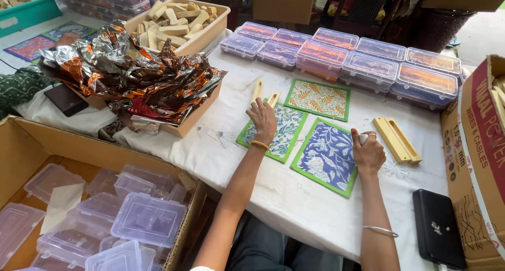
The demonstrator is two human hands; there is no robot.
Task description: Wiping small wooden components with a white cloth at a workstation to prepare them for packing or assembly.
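White cloth (294, 197) covered the table. Left hand (262, 118) lay flat, fingers together, pressing the teal flower mat (281, 137) near two wooden sticks (264, 94). Right hand (368, 152) was curled, pinching something small and white at the blue flower mat (327, 158). Both arms reached straight out, wrists low. A push could slide a mat or bunch the cloth, I thought, and bump the sticks.

Three printed cloth mats (321, 156) lie on the table (294, 202), beside nine filled clear boxes (368, 66), two tall wooden pieces (264, 95), two flat wooden blocks (397, 139) and one black case (438, 229)
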